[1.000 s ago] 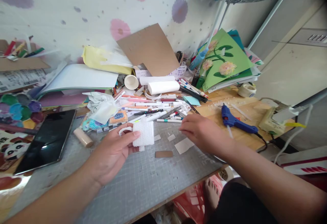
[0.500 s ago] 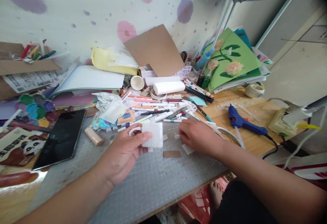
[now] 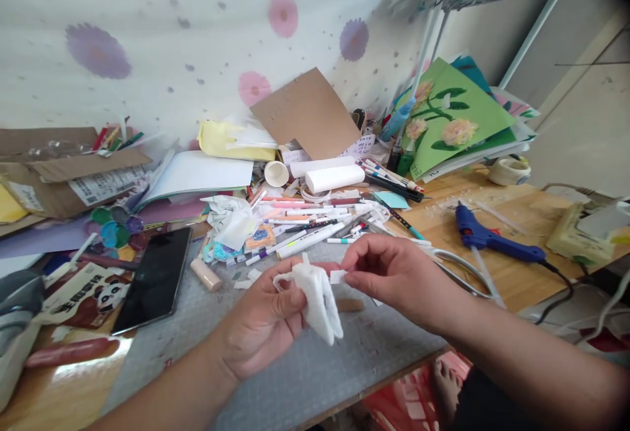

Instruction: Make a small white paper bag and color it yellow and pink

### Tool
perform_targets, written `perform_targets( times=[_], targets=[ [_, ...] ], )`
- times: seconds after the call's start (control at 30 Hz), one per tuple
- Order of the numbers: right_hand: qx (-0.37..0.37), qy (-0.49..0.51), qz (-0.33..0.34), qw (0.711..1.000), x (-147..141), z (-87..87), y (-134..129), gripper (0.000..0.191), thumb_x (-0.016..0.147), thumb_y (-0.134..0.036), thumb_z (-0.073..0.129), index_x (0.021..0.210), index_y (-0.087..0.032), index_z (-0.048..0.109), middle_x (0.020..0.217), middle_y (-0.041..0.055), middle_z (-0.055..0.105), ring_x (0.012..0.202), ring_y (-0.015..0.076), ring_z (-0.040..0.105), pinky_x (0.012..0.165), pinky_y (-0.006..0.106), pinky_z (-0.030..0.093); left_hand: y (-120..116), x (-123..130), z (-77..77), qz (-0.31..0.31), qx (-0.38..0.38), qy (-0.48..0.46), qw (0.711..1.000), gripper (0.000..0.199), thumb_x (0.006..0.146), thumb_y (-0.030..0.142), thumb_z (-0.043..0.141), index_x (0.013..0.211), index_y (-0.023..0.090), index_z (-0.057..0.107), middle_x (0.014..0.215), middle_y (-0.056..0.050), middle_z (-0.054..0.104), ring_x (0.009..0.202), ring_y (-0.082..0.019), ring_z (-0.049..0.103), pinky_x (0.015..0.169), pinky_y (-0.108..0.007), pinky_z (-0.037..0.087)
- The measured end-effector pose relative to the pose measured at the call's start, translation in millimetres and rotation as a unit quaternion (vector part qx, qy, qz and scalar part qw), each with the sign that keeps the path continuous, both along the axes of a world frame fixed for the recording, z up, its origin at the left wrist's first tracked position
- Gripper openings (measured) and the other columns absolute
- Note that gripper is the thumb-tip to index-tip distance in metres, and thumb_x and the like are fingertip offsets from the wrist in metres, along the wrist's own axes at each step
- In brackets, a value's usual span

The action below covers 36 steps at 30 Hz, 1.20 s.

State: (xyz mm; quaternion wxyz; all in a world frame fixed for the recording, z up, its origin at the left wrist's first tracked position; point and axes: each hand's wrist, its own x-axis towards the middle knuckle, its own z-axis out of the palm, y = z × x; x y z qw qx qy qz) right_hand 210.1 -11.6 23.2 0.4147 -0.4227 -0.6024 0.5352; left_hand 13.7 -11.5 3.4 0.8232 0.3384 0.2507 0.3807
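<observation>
A small white padded piece (image 3: 317,300) with a loop at its left side is pinched in my left hand (image 3: 268,319), above the grey mat (image 3: 197,359). Its folded layers stand slightly apart at the lower right. Close to its right side, my right hand (image 3: 388,277) pinches a small white paper piece (image 3: 337,277) between thumb and fingers. A brown cardboard strip (image 3: 350,304) lies on the mat below, partly behind the hands. Small white scraps (image 3: 243,283) rest left of the padded piece.
Behind the hands lies a pile of markers (image 3: 310,237). A black phone (image 3: 155,280) and a beige cylinder (image 3: 205,275) are at the left. At the right are a blue glue gun (image 3: 497,241) and its cable. A cardboard box (image 3: 63,182) stands back left.
My right hand has risen from the mat with a small white paper piece and moved beside the padded piece. My left hand has turned that piece, showing its folded edge. The view has shifted left.
</observation>
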Motion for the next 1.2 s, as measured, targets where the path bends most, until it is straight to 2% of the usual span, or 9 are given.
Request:
perform_targets(
  times=[0.1, 0.27, 0.47, 0.53, 0.63, 0.73, 0.87, 1.07, 1.2],
  targets=[
    [0.008, -0.027, -0.01, 1.0, -3, -3.0, -2, 0.013, 0.072, -0.021, 0.066, 0.072, -0.019, 0.053, 0.062, -0.0048, 0.051, 0.055, 0.009, 0.045, 0.051, 0.022, 0.037, -1, -1, 1.3, -0.029, 0.008, -0.011, 0.999, 0.019, 0.068, 0.026, 0.081, 0.082, 0.019, 0.07, 0.106, -0.003, 0.071, 0.071, -0.016, 0.07, 0.065, -0.024, 0.055],
    [0.041, -0.058, -0.034, 0.997, -6, -4.7, -9, 0.013, 0.069, -0.015, 0.063, 0.072, -0.02, 0.051, 0.066, -0.0041, 0.054, 0.059, 0.01, 0.049, 0.055, 0.023, 0.041, -1, -3, -2.3, -0.038, -0.002, -0.051, 0.998, 0.017, 0.074, 0.024, 0.076, 0.09, 0.019, 0.072, 0.106, -0.006, 0.072, 0.096, -0.019, 0.069, 0.091, -0.028, 0.051],
    [0.122, -0.129, -0.046, 0.983, -3, -2.9, -15, 0.008, 0.075, -0.013, 0.06, 0.075, -0.019, 0.055, 0.069, -0.0008, 0.06, 0.063, 0.0126, 0.056, 0.06, 0.025, 0.047, -1, -3, -3.2, -0.029, -0.002, -0.062, 0.998, 0.016, 0.077, 0.023, 0.074, 0.092, 0.018, 0.073, 0.108, -0.008, 0.073, 0.099, -0.02, 0.068, 0.091, -0.029, 0.053],
    [0.211, -0.225, -0.025, 0.951, 13, 1.1, -12, 0.008, 0.078, -0.015, 0.06, 0.084, -0.019, 0.059, 0.081, 0.0027, 0.065, 0.075, 0.0156, 0.06, 0.07, 0.028, 0.049, 0, -3, -3.1, -0.02, -0.009, -0.056, 0.998, 0.017, 0.076, 0.025, 0.074, 0.091, 0.018, 0.074, 0.106, -0.008, 0.073, 0.099, -0.022, 0.068, 0.09, -0.029, 0.053],
    [0.28, -0.45, -0.012, 0.848, 62, 6.0, -1, 0.02, 0.083, -0.02, 0.057, 0.102, -0.02, 0.062, 0.106, 0.0079, 0.064, 0.101, 0.0218, 0.057, 0.09, 0.034, 0.043, 2, -5, -5.0, 0.006, -0.038, -0.045, 0.998, 0.019, 0.074, 0.028, 0.076, 0.091, 0.019, 0.075, 0.104, -0.008, 0.074, 0.1, -0.025, 0.068, 0.09, -0.031, 0.054],
    [0.212, -0.572, -0.132, 0.782, 130, 4.3, 8, 0.027, 0.08, -0.012, 0.05, 0.104, -0.015, 0.063, 0.11, 0.013, 0.063, 0.106, 0.026, 0.056, 0.093, 0.037, 0.04, 6, -8, -9.8, 0.061, -0.072, -0.027, 0.995, 0.02, 0.072, 0.029, 0.077, 0.089, 0.019, 0.076, 0.1, -0.009, 0.075, 0.1, -0.027, 0.068, 0.091, -0.033, 0.055],
    [0.122, -0.63, -0.195, 0.742, 203, -13.7, 9, 0.027, 0.068, -0.006, 0.052, 0.091, -0.014, 0.065, 0.094, 0.0125, 0.065, 0.088, 0.0271, 0.062, 0.079, 0.037, 0.046, 10, -7, -13.5, 0.151, -0.1, -0.017, 0.983, 0.026, 0.063, 0.025, 0.083, 0.085, 0.018, 0.075, 0.093, -0.009, 0.076, 0.092, -0.027, 0.07, 0.085, -0.036, 0.058],
    [0.091, -0.588, -0.217, 0.774, 238, -53.5, 17, 0.045, 0.055, -0.003, 0.057, 0.098, -0.014, 0.062, 0.097, 0.0148, 0.066, 0.088, 0.0301, 0.064, 0.076, 0.039, 0.048, 6, -4, -4.7, 0.099, -0.102, -0.079, 0.987, 0.024, 0.061, 0.02, 0.085, 0.081, 0.013, 0.074, 0.083, -0.008, 0.076, 0.084, -0.023, 0.071, 0.08, -0.032, 0.059],
    [0.114, -0.509, -0.241, 0.818, 248, -57.1, 23, 0.034, 0.056, -0.007, 0.06, 0.087, -0.022, 0.062, 0.081, 0.0138, 0.067, 0.078, 0.0349, 0.065, 0.069, 0.043, 0.047, 6, -5, -4.6, 0.081, -0.082, -0.113, 0.987, 0.022, 0.067, 0.02, 0.081, 0.084, 0.01, 0.073, 0.084, -0.007, 0.076, 0.083, -0.02, 0.071, 0.082, -0.032, 0.058]
  ],
)
